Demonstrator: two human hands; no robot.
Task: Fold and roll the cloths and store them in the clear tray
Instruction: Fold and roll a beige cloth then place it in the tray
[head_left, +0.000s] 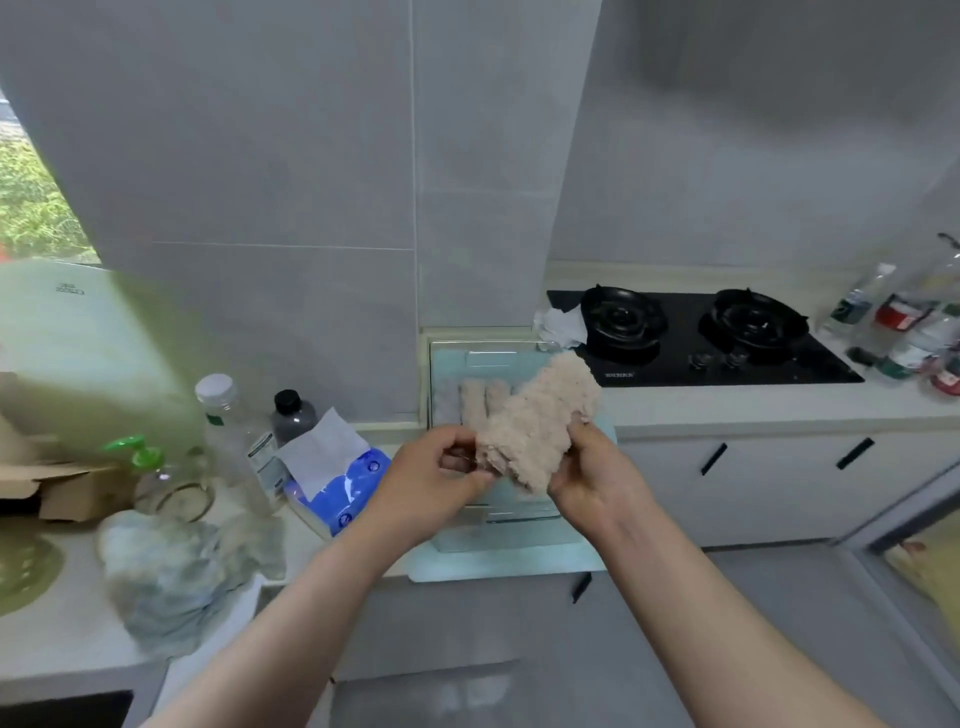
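I hold a fluffy beige cloth (540, 415) in the air above the clear tray (441, 374). My left hand (436, 483) pinches the cloth's lower left end. My right hand (592, 478) grips its lower right side from underneath. The cloth is bunched and partly rolled, its top leaning up to the right. Inside the tray's far half lie rolled cloths (480, 397), side by side. The tray rests on a pale blue mat (498, 566) at the counter's front edge. A heap of grey-blue cloths (171, 577) lies on the counter to the left.
A blue tissue pack (337, 483), a clear bottle (234, 436), a dark-capped bottle (293, 413) and a green pump bottle (150, 473) stand left of the tray. A black two-burner hob (696, 338) sits to the right, with several bottles (909, 332) beyond it.
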